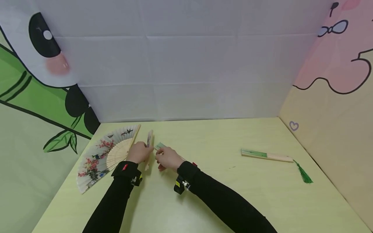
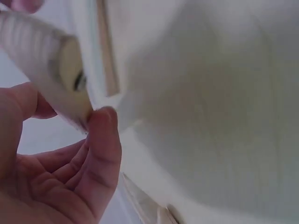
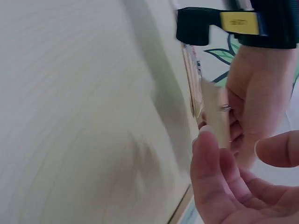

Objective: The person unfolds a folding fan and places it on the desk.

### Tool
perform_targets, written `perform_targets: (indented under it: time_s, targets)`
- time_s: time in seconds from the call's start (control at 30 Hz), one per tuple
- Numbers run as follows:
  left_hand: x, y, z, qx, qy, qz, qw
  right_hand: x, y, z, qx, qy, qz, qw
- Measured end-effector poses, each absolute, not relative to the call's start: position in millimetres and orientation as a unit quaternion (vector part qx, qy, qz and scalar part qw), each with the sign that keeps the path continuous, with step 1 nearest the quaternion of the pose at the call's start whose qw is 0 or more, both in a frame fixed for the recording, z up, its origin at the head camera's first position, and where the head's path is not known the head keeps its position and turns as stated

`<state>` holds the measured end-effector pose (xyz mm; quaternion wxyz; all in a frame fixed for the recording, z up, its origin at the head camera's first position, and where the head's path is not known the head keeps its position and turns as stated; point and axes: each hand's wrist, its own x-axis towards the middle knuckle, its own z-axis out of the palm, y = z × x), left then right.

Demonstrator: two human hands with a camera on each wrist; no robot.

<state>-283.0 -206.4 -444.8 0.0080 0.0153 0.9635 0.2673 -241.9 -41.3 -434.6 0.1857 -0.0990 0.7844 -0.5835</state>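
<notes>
My left hand pinches a folded hand fan with a pale printed leaf and light wooden ribs, held up on edge. In the left wrist view its folded pleats show between thumb and fingers. My right hand is just to the right, fingers loosely bent, thumb apart and nothing between them in the right wrist view. A folded green fan lies beyond the right hand, which partly hides it. Left of my left hand a spread fan with pink blossoms and birds lies on the table.
Another folded green fan with a green tassel lies at the right of the pale wooden table. A white cloth wall stands behind, with cartoon-printed panels on both sides.
</notes>
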Motion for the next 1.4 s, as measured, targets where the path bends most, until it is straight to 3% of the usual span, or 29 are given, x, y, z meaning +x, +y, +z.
perform_targets:
  time_s: [0.23, 0.43, 0.93, 1.07, 1.4]
  targets:
    - [-270, -178, -422, 0.041, 0.897, 0.438, 0.039, -242, -19, -423, -0.128, 0.804, -0.566, 0.134]
    - [-262, -139, -412, 0.067, 0.824, 0.561, 0.029, -242, 9, -413, -0.155, 0.845, -0.511, 0.032]
    - [-269, -58, -408, 0.079, 0.687, 0.72, 0.053, -237, 74, -390, -0.089, 0.881, -0.453, -0.107]
    - [-271, -44, -411, 0.079, 0.659, 0.746, 0.065, -237, 85, -387, -0.06, 0.881, -0.456, -0.11]
    - [-264, -31, -450, 0.027, 0.633, 0.768, 0.095, -234, 96, -410, -0.058, 0.892, -0.445, -0.051]
